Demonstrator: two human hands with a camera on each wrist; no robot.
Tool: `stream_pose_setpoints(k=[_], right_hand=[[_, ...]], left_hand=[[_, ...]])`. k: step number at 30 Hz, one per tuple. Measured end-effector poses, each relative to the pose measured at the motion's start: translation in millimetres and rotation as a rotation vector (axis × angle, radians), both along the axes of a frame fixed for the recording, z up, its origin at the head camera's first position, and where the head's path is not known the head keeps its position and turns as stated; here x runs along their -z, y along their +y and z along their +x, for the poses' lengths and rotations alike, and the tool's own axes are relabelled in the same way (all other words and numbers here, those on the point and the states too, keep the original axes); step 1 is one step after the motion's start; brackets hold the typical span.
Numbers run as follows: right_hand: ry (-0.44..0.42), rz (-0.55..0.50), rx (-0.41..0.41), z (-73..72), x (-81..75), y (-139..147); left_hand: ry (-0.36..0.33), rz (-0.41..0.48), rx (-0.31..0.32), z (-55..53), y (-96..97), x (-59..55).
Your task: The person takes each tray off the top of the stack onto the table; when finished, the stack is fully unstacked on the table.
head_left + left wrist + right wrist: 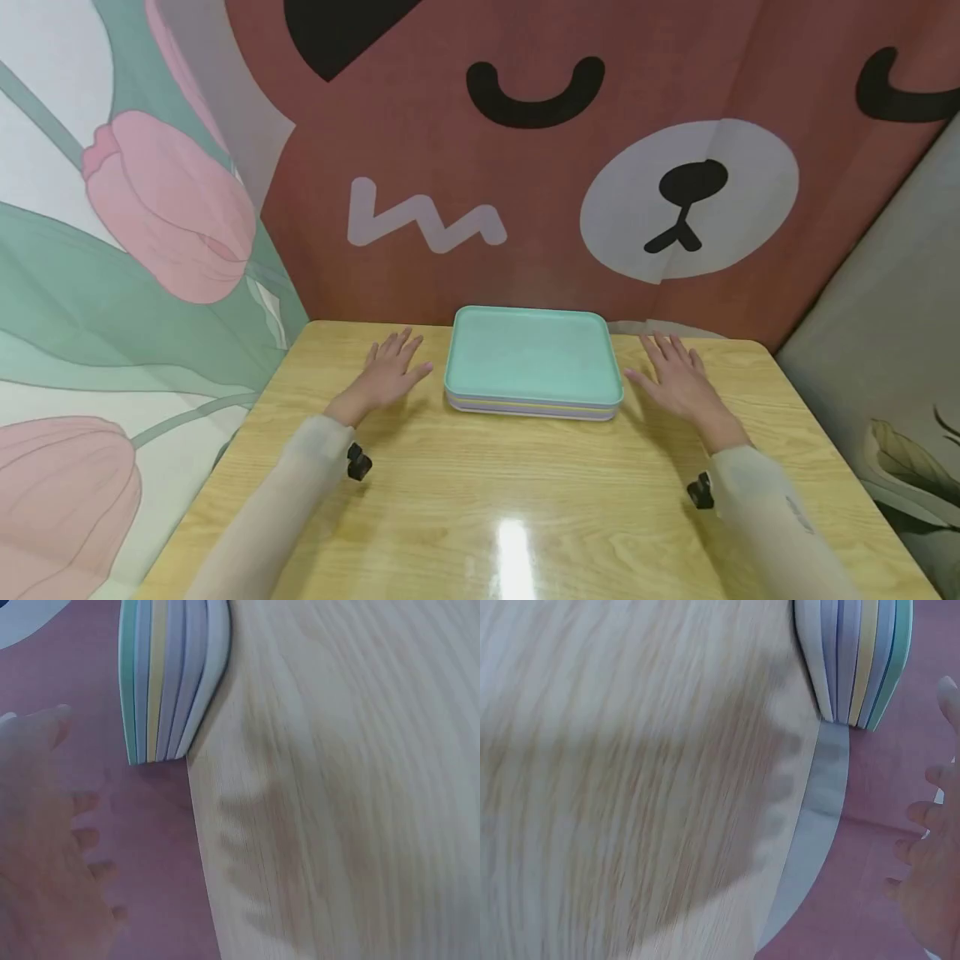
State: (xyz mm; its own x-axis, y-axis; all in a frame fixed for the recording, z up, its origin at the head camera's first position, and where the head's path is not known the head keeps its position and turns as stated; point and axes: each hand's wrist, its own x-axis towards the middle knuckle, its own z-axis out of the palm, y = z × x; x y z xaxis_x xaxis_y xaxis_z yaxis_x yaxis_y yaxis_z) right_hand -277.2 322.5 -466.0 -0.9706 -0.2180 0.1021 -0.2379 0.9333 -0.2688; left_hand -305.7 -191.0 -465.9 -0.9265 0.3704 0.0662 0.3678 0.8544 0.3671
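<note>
A stack of shallow rectangular trays (534,354) lies near the far edge of the table, a mint green one on top. Its edges show as green, blue, yellow, purple and white layers in the left wrist view (169,682) and in the right wrist view. To the left of the stack, my left hand (386,377) hovers with fingers spread, apart from the trays. My right hand (677,385) is held likewise on the right side, its thumb pointing at the stack's edge. Both hands hold nothing, and their shadows fall on the wood.
The wooden table (450,500) has rounded far corners and a bright light reflection near its front. Behind it hangs a brown curtain (420,283) with a bear face. A tulip-patterned cloth (172,208) hangs at the left, a grey cloth (885,308) at the right.
</note>
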Motion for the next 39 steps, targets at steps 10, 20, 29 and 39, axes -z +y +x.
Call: stream_pose_setpoints(k=[10,20,29,39], right_hand=[[-0.1,-0.177,0.015,-16.8,2.9,-26.0],[-0.138,-0.287,0.061,-30.3,15.6,-34.4],[-0.138,-0.326,0.057,-42.0,25.8,-37.1],[-0.147,-0.352,0.072,-47.9,30.7,-40.1]], left_hand=[[-0.15,0.212,-0.025,-20.7,29.7,1.1],[-0.199,0.318,-0.1,-34.2,49.2,11.9],[-0.242,0.409,-0.106,-37.3,53.6,15.8],[-0.244,0.388,-0.097,-40.5,57.7,18.6]])
